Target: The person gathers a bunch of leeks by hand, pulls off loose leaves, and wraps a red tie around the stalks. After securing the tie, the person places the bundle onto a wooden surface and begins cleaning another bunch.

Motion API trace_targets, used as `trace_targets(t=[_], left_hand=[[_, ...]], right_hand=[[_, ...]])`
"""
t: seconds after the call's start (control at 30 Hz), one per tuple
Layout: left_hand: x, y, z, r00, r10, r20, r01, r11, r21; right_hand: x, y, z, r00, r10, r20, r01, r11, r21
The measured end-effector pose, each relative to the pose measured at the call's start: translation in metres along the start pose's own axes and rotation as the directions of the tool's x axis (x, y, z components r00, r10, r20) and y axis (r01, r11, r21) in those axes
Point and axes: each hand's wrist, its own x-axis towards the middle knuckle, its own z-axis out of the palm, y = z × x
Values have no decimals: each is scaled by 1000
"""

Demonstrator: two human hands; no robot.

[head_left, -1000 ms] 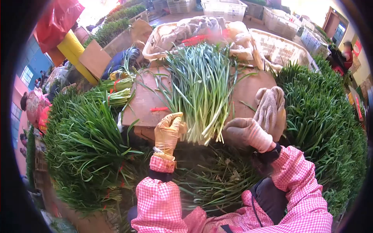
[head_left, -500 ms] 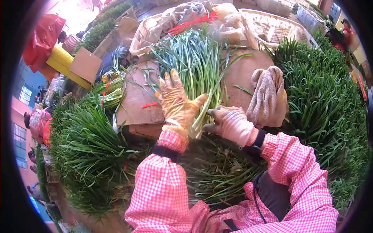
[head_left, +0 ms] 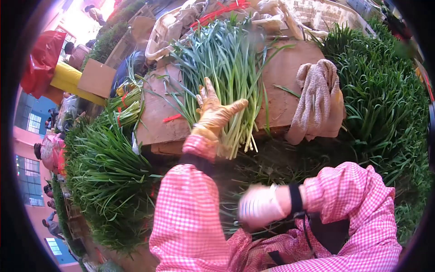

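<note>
A thick bunch of long, chive-like green stalks [head_left: 231, 68] lies on a brown board, leaves away from me and pale ends toward me. My left hand [head_left: 215, 111], in a yellowish glove, rests on the bunch with fingers spread and thumb out to the right. Lower down, my right hand [head_left: 259, 206], in a white striped glove, is smeared by motion. It is over loose stalks [head_left: 263, 172] in the shadow below the board; its fingertips are hidden. A short red tie [head_left: 172, 118] lies on the board left of the bunch.
A beige cloth [head_left: 317, 95] hangs over the right part of the board [head_left: 283, 68]. Tied bundles [head_left: 129, 113] are at left. Dense greens [head_left: 376, 90] stand at right and more greens [head_left: 108, 163] at left. A plastic crate [head_left: 165, 34] is behind; other people appear far left.
My right hand has left the pale stalk ends and moved down toward my lap. My left hand stays spread on the bunch, whose stalk ends now fan out more. The view has shifted slightly.
</note>
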Motion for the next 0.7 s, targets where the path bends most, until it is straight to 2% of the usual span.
trace_targets(t=[0.03,0.07,0.1,0.13,0.2,0.27,0.3,0.4,0.43,0.47,0.5,0.57,0.6,0.7], left_hand=[[0,-1,-13,998,10,64,4,979,-206],[2,-5,-27,992,36,123,17,916,-402],[2,-10,-36,994,91,59,-61,919,-390],[-6,-10,-44,993,103,48,-68,875,-480],[-1,-20,-51,991,116,-70,-135,897,-421],[-5,-20,-55,975,182,-123,-206,954,-217],[-9,-13,-54,967,216,-138,-232,966,-114],[-9,2,-40,944,316,-95,-301,943,145],[0,-5,-31,937,339,-85,-321,931,170],[5,-15,-24,935,346,-82,-313,910,272],[5,-18,-22,952,300,-66,-268,917,297],[8,-19,-20,966,253,-49,-229,931,285],[8,-21,-20,967,250,-43,-232,940,249],[6,-19,-23,971,238,-22,-231,957,174]], right_hand=[[-8,20,-3,949,24,-313,-8,999,52],[-15,41,-6,802,64,-594,-3,995,103],[-17,53,-16,627,136,-767,-50,990,135],[-17,63,-26,413,195,-890,-83,981,177],[-13,82,-43,220,208,-953,-23,978,208],[-17,82,-54,265,181,-947,-244,963,116],[-15,81,-60,349,182,-919,-383,923,37],[0,95,-60,412,141,-900,-519,848,-105],[6,105,-58,411,98,-906,-493,860,-131],[16,125,-43,442,113,-890,-457,882,-115],[26,151,-19,473,131,-871,-421,902,-93],[22,115,-2,597,4,-803,-63,997,-42],[15,59,2,635,-160,-756,265,964,18],[26,25,27,709,-258,-657,267,960,-89]])
